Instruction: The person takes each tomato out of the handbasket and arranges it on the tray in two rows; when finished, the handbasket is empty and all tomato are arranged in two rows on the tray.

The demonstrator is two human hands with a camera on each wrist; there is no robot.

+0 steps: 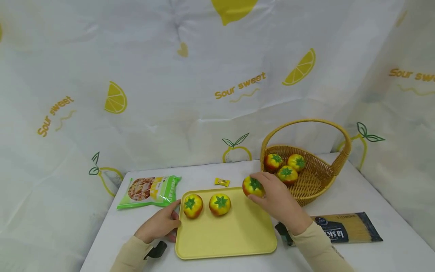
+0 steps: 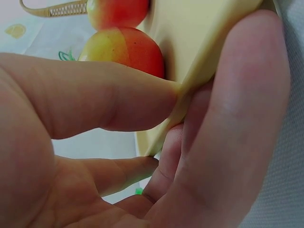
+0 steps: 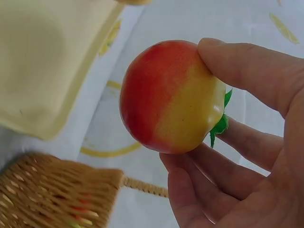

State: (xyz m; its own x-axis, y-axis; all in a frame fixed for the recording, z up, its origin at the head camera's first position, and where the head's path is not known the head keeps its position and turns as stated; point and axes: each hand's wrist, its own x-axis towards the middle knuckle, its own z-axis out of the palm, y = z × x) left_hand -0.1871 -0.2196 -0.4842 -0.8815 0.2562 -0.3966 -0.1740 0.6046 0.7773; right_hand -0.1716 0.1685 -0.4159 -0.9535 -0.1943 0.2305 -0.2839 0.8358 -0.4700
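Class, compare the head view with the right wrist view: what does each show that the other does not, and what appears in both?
Only the head view shows the left hand, the green-edged packet and the dark-labelled pack.

Only the right wrist view shows the smooth side of the held fruit that faces away from its leafy top.

Both views share the right hand pinching that fruit, part or all of the yellow tray, and the wicker basket.
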